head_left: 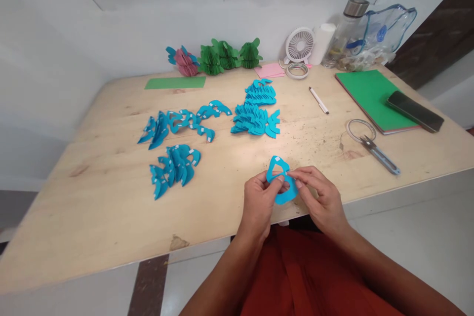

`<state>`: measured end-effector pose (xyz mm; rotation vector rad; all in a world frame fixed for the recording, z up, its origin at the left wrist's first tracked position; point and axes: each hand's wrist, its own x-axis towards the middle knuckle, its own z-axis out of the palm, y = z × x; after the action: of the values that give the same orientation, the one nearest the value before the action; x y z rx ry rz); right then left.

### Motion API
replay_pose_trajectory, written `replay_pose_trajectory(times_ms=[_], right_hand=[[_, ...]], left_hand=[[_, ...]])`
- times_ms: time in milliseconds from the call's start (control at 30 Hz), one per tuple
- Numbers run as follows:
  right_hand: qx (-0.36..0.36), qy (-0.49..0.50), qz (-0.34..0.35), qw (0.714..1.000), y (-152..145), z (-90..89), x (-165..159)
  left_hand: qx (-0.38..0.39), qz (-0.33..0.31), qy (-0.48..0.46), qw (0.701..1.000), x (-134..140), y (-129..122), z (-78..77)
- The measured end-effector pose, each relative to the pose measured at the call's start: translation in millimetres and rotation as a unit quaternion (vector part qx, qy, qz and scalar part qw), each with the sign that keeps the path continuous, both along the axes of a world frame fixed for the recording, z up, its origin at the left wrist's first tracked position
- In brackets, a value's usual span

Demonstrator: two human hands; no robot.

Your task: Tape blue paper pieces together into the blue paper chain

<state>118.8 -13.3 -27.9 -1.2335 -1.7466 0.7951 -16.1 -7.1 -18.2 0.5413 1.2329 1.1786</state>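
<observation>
A capped clear bottle (338,34) and a clear bag (392,27) stand at the table's (218,177) far right, contents unclear. Near the front edge, a blue paper cutout (287,196) points away, long axis leaning left; the left hand (259,200) pinches it, the right hand's (324,195) fingertips meet its right side, grip uncertain.

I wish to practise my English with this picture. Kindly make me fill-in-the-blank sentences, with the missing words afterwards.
1. The left hand and right hand meet at a paper cutout coloured ____.
2. Beside the pink paper figure sit ____ green ones.
3. The phone rests partly on a sheet coloured ____.

Missing words: blue; three; green.
</observation>
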Motion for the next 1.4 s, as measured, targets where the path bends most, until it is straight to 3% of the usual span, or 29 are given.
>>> replay_pose_trajectory(times_ms=[1133,1400], right_hand=[[0.057,-0.051,-0.013,0.997,-10.4,-4.1,-2.5],[0.146,-0.117,-0.014,0.982,-10.6,-10.9,-2.5]], left_hand=[[-0.005,0.041,-0.025,0.999,0.0,-2.2,0.2],[-0.005,0.039,-0.031,0.999,-0.3,-3.5,-0.6]])
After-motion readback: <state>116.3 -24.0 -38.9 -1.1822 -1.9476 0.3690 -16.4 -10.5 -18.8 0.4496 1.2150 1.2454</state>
